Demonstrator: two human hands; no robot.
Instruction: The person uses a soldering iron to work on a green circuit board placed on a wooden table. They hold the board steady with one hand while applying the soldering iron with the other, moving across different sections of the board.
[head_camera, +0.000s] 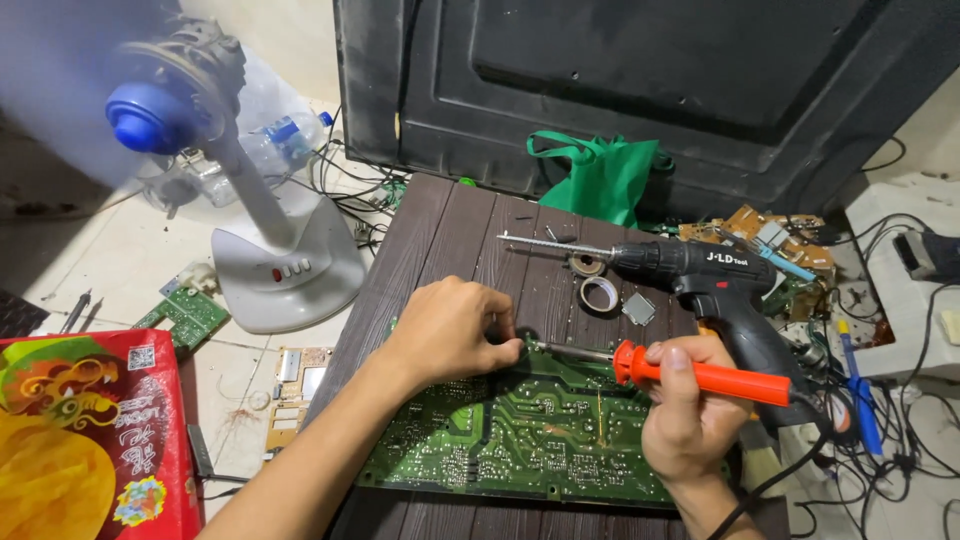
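Only partly visible, the green circuit board (520, 430) lies at the wooden table's (440, 240) near edge; the right hand (685, 410) clamps an orange soldering iron (700, 375), and the left hand's (450, 330) curled fingers hide whatever they pinch.

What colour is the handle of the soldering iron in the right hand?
Bright orange; the soldering iron shows clearly in the head view, held by the right hand.
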